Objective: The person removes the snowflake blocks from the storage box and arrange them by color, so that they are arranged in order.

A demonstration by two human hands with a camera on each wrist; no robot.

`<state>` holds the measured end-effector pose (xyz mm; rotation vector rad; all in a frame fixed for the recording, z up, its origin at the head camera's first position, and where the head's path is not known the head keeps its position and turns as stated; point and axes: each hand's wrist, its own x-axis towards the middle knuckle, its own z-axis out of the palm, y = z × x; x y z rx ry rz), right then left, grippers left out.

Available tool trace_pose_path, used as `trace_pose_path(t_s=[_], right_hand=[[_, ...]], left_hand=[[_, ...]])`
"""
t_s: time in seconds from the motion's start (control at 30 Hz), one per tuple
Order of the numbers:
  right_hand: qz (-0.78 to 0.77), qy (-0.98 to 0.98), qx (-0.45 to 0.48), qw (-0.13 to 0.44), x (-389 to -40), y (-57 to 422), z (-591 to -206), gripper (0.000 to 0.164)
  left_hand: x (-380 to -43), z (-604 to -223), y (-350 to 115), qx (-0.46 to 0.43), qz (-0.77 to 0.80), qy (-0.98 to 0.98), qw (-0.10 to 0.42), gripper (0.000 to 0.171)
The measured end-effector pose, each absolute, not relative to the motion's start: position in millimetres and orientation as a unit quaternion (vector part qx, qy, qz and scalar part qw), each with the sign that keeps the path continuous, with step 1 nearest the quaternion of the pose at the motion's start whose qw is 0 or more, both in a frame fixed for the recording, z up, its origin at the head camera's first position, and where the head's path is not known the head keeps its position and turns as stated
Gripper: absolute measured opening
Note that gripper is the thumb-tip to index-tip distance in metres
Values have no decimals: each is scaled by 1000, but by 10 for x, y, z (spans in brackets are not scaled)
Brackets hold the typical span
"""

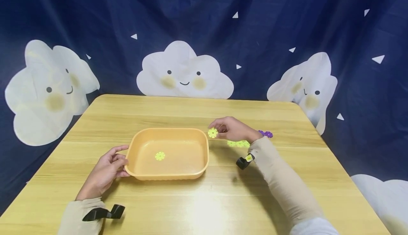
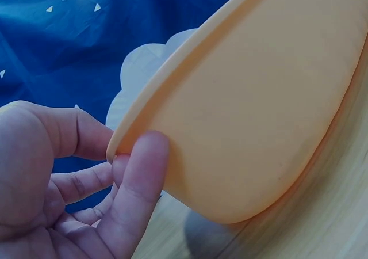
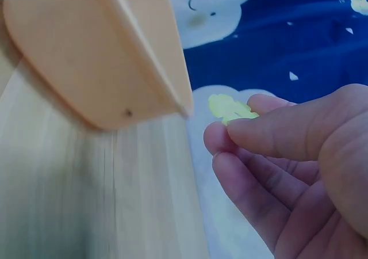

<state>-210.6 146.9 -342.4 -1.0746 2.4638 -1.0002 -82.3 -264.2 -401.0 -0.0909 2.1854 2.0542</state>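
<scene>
An orange plastic basin [image 1: 165, 176] stands on the table, with one yellow flower-shaped plastic piece [image 1: 160, 156] lying flat inside. My left hand [image 1: 106, 169] grips the basin's left rim; in the left wrist view the thumb [image 2: 150, 161] presses the outer wall below the lip. Just beyond the basin's right rim, my right hand [image 1: 234, 129] pinches another yellow flower-shaped piece [image 1: 213, 132] between thumb and fingers, above the table. The right wrist view shows this held piece [image 3: 230, 107] at the fingertips, apart from the basin.
Under the right forearm lie several yellow flower pieces [image 1: 237, 143] in a row. Purple flower pieces [image 1: 268, 134] lie farther right, partly hidden by the arm. The wooden table [image 1: 178, 206] ends at a dark blue cloth [image 1: 204, 22] printed with clouds.
</scene>
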Motion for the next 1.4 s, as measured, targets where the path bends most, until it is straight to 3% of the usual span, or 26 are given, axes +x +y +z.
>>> trace_pose_path(t_s=[1.4], right_hand=[[-405, 882, -221, 94, -1885, 2624, -3838, 37]], left_hand=[[-833, -4021, -2645, -31, 685, 724, 71, 52]])
